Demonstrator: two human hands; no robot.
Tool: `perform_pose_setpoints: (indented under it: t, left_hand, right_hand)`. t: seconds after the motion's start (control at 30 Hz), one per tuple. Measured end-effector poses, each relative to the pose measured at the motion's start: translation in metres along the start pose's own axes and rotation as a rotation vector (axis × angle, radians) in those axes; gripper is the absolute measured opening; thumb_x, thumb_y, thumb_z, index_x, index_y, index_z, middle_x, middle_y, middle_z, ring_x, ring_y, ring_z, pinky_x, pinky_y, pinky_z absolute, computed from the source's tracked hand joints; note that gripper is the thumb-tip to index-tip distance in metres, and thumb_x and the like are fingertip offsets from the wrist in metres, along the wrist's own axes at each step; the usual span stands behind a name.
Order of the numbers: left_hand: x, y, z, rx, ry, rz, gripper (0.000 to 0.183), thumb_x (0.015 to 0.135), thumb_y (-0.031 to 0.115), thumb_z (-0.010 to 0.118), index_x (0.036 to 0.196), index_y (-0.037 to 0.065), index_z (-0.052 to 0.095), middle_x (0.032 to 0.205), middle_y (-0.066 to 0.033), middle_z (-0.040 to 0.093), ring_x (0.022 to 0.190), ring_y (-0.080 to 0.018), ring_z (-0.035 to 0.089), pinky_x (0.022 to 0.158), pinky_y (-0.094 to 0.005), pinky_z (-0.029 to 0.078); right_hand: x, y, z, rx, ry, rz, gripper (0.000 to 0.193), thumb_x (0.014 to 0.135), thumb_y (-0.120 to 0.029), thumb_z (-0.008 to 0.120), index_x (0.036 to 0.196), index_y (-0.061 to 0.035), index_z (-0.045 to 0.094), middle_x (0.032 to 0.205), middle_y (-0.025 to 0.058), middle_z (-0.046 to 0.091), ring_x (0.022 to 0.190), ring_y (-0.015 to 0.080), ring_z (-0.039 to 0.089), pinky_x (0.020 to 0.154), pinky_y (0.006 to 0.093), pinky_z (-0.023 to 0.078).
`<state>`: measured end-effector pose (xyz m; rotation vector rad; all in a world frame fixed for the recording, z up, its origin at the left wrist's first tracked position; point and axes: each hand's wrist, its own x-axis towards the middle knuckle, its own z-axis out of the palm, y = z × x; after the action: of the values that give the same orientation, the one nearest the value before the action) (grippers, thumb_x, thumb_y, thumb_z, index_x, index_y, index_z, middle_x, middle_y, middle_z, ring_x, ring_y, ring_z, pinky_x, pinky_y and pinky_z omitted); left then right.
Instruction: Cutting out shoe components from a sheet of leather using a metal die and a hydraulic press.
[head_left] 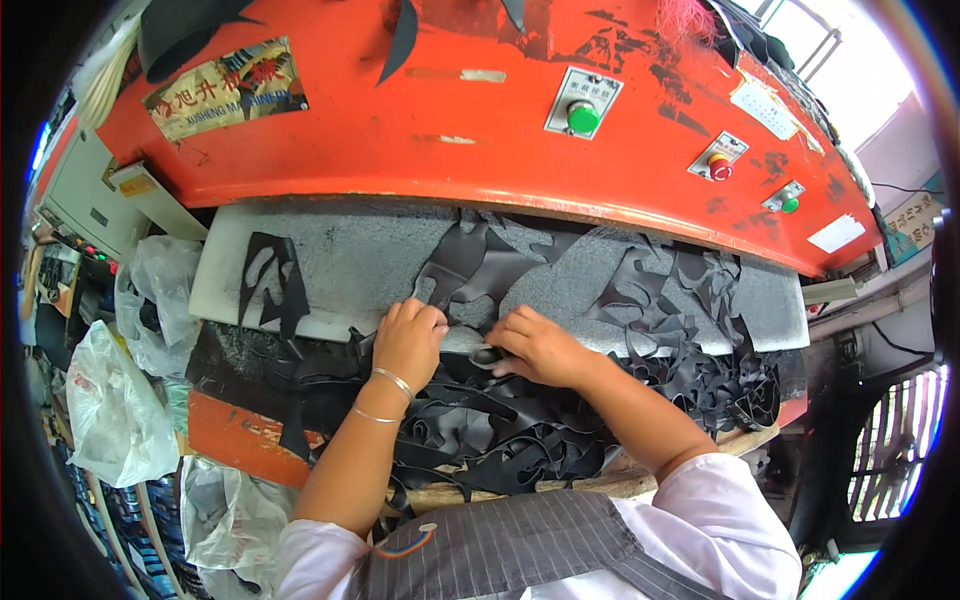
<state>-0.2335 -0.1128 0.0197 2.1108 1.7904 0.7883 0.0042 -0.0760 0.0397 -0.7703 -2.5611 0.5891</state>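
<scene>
A black leather-like sheet (470, 262) with curved cut-outs lies on the grey pad, in front of my hands. My left hand (408, 342), with two silver bangles on the wrist, is closed at the sheet's near left edge, its fingertips partly hidden. To its right, my right hand (538, 345) pinches a small, dark, curved piece (486, 356) between thumb and fingers. Just below both hands, a tangled heap of black offcuts (500, 430) hangs over the pad's near edge.
The worn pad (345, 265) runs under an orange-red press beam (400, 140). On the beam are a green button (582, 117) and a red button (720, 168). More cut scraps (650, 280) lie at right, another (275, 285) at left. Plastic bags (120, 405) hang at left.
</scene>
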Motion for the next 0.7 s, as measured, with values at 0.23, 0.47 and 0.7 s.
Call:
perform_pose_setpoints:
  t: [0.23, 0.47, 0.7]
  left_hand:
    - [0.008, 0.004, -0.035, -0.006, -0.323, 0.008, 0.016, 0.078, 0.018, 0.072, 0.090, 0.009, 0.066, 0.090, -0.0072, 0.064, 0.091, -0.0290, 0.057, 0.083, -0.0403, 0.046]
    - [0.023, 0.018, 0.032, -0.166, 0.100, -0.034, 0.044, 0.076, 0.017, 0.075, 0.117, 0.008, 0.064, 0.104, -0.0081, 0.066, 0.099, -0.0277, 0.057, 0.088, -0.0398, 0.044]
    - [0.029, 0.011, 0.044, -0.119, 0.240, 0.007, 0.037, 0.077, 0.019, 0.075, 0.113, 0.010, 0.068, 0.092, -0.0073, 0.065, 0.092, -0.0254, 0.057, 0.083, -0.0374, 0.044]
  right_hand:
    - [0.026, 0.041, -0.055, 0.020, -0.061, 0.050, 0.046, 0.068, -0.013, 0.081, 0.109, -0.0051, 0.064, 0.109, 0.0107, 0.060, 0.104, 0.0321, 0.054, 0.090, 0.0411, 0.046]
    - [0.061, 0.070, -0.024, 0.073, -0.105, 0.034, 0.055, 0.069, -0.011, 0.082, 0.121, -0.0088, 0.063, 0.117, 0.0108, 0.057, 0.111, 0.0321, 0.053, 0.093, 0.0385, 0.047]
    - [0.042, 0.078, -0.009, 0.115, 0.194, 0.163, 0.060, 0.069, -0.014, 0.081, 0.124, -0.0072, 0.060, 0.105, 0.0139, 0.064, 0.107, 0.0333, 0.056, 0.092, 0.0399, 0.047]
